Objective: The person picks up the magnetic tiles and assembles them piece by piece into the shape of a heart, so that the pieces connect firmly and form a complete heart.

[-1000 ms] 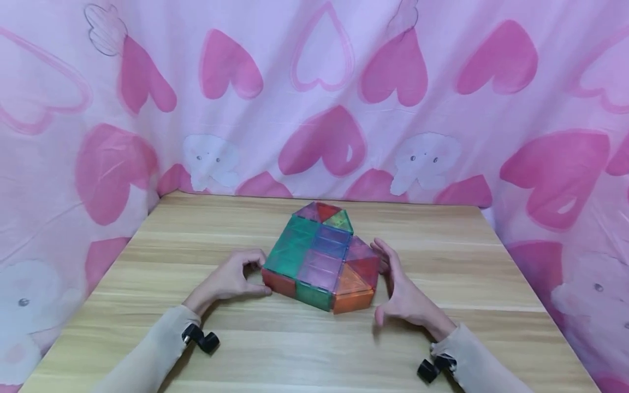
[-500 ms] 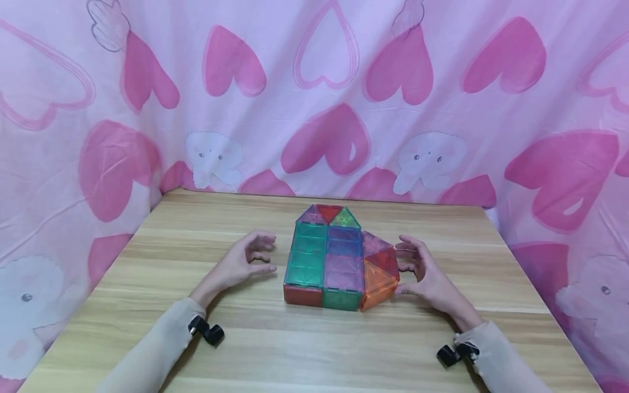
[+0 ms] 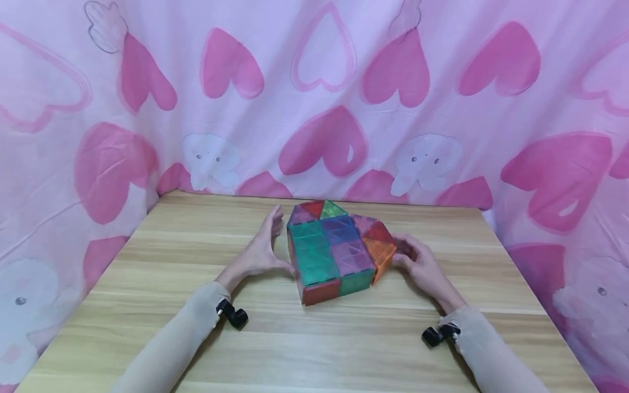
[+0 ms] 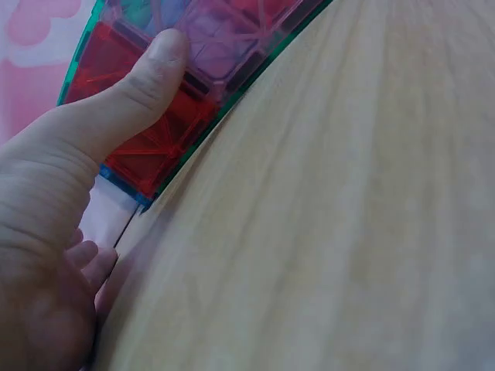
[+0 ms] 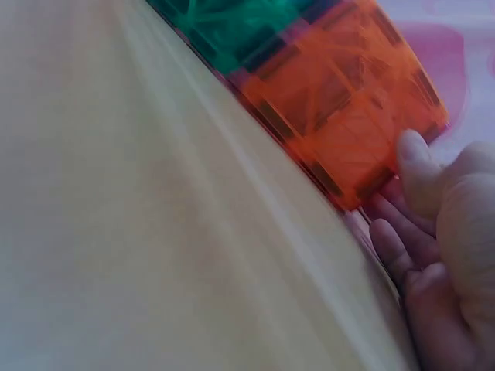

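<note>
A flat, box-like heart built from translucent magnetic tiles (image 3: 314,251) lies on the table, its front corner pointing toward me. Green, blue and purple squares form its top, with triangles on two rounded lobes. My right hand (image 3: 420,267) grips the lobe on the right, the thumb by the orange side tile (image 5: 340,116) and the fingers behind it. My left hand (image 3: 262,245) stands along the left side with fingers extended. In the left wrist view its thumb (image 4: 135,97) lies before a red side tile (image 4: 147,158); whether it touches cannot be told.
The wooden table (image 3: 314,349) stretches around the tile heart on all sides. Behind and beside it hangs a pink curtain (image 3: 275,125) with printed hearts. A small black camera (image 3: 233,315) is strapped at each wrist.
The magnetic tile heart has turned counterclockwise as seen from above. My left hand came off the front left corner and moved forward along the left side. My right hand closed on the right lobe.
</note>
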`<state>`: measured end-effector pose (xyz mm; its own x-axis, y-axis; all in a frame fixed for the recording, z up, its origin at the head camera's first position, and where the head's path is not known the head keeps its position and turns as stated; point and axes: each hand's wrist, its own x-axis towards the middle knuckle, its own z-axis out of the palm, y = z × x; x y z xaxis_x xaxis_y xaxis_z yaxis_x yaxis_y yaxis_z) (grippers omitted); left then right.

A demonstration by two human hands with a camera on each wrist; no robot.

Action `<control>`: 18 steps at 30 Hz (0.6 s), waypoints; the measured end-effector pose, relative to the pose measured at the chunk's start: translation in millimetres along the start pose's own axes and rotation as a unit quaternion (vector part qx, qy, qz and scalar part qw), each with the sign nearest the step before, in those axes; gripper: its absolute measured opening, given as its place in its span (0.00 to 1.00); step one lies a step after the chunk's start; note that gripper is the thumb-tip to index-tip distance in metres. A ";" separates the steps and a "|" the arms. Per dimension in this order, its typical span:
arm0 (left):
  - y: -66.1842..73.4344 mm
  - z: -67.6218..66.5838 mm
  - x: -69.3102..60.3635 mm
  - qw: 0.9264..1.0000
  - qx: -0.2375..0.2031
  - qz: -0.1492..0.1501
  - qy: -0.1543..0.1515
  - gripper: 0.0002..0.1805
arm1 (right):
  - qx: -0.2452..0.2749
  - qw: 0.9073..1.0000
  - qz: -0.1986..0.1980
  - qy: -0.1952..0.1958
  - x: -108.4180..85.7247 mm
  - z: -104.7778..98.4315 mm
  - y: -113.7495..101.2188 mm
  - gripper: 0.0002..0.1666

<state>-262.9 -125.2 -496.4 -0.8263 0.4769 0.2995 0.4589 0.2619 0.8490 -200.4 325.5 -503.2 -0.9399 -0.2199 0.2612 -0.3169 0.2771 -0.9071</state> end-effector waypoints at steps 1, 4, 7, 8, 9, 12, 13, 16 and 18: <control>-0.2 -0.6 0.9 1.000 -0.004 0.001 -0.004 0.93 | 0.002 1.000 -0.001 0.012 5.7 2.2 1.0 0.26; -1.0 -5.3 3.7 1.000 -0.026 -0.002 -0.008 0.91 | -0.003 0.998 0.005 0.067 22.2 13.9 1.0 0.21; -2.6 -9.3 4.9 0.999 -0.047 -0.016 -0.009 0.86 | -0.020 0.994 0.012 0.107 30.9 26.8 -2.9 0.20; -3.0 -10.0 4.8 0.999 -0.048 -0.021 -0.008 0.84 | -0.016 0.994 0.017 0.109 31.8 30.2 -4.3 0.21; -3.2 -10.4 4.5 0.999 -0.047 -0.026 -0.006 0.82 | -0.007 0.994 0.014 0.104 31.5 32.6 -6.1 0.22; -4.3 -10.8 3.1 0.999 -0.042 -0.034 0.004 0.76 | 0.021 0.998 -0.005 0.054 29.3 35.3 -7.4 0.30; -4.2 -11.0 3.0 0.998 -0.047 -0.032 0.006 0.75 | 0.030 0.999 -0.013 0.032 28.5 35.3 -7.6 0.35; -5.6 -12.2 2.5 0.997 -0.067 -0.027 0.012 0.71 | 0.027 0.999 -0.026 -0.023 25.0 34.9 -6.9 0.55; -6.6 -12.9 2.7 0.996 -0.089 -0.022 0.008 0.69 | 0.017 0.999 -0.030 -0.042 22.5 34.6 -5.6 0.68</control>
<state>-272.4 -136.5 -495.6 -0.8505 0.4539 0.2656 0.3580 0.1298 0.9246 -215.4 286.7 -503.7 -0.9048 -0.3139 0.2879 -0.3667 0.2302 -0.9014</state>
